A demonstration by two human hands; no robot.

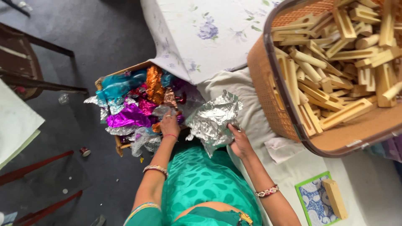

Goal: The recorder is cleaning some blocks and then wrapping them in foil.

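Note:
My right hand [240,142] grips a crumpled sheet of silver foil [212,119] by its lower right edge, holding it above my lap. My left hand [169,124] reaches into a wooden box [118,144] on the floor, fingers down on a heap of shiny wrappers [134,104] in purple, orange, teal and silver. Whether the left hand has closed on a wrapper is hidden by the heap. Both wrists carry bangles.
An orange woven basket [268,96] full of pale wooden blocks rests on the bed at right. One loose wooden block [336,197] lies by a green-edged patterned card [314,201]. A flowered sheet [201,33] covers the bed; dark wooden furniture [25,67] stands at left.

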